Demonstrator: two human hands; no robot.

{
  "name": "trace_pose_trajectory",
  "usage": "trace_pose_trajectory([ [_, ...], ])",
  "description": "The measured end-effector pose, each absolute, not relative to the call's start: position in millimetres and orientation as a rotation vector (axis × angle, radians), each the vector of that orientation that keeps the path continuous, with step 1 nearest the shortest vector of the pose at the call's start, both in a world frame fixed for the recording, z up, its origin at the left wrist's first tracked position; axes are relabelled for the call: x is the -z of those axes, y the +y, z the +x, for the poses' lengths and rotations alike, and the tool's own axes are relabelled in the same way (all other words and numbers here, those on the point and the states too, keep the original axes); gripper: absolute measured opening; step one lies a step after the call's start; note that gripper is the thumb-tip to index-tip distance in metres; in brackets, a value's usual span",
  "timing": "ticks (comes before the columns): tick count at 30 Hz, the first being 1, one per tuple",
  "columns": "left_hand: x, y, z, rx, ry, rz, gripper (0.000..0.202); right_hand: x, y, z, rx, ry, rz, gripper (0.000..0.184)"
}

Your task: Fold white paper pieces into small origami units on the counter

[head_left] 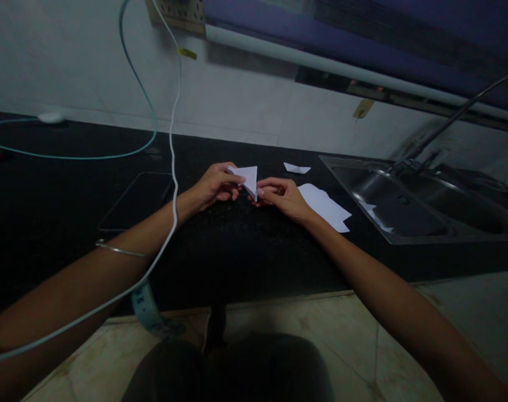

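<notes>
A small piece of folded white paper is held up between my two hands, just above the black counter. My left hand pinches its left side, the thumb lying over the front. At the lower right corner, my right hand grips the paper between thumb and fingers. Several white sheets lie on the counter to the right of my right hand. Behind them rests a small folded paper boat. Some fingertips are hidden behind the folded paper.
A double steel sink with a curved faucet is set into the counter at right. A dark flat tablet-like slab lies beside my left forearm. A white cable hangs across that forearm; a teal cable loops at back left.
</notes>
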State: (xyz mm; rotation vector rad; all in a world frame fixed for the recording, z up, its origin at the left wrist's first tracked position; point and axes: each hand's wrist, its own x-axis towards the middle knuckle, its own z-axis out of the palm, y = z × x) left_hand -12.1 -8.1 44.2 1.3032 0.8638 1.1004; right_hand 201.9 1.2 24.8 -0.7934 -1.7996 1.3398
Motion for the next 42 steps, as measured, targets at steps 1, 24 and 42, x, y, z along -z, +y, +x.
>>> trace_pose_trajectory([
  [1,-45,-9,-12,-1.103,0.872,1.311,0.027,-25,1,202,-1.334,-1.803,-0.796,0.031],
  [24,-58,-15,-21,-0.851,0.924,1.497,0.013,-17,17,208,-1.082,-1.930,-0.869,0.022],
  [42,-50,-13,-15,-0.863,1.084,1.837,0.014,-22,13,208,-1.062,-1.961,-0.826,0.026],
])
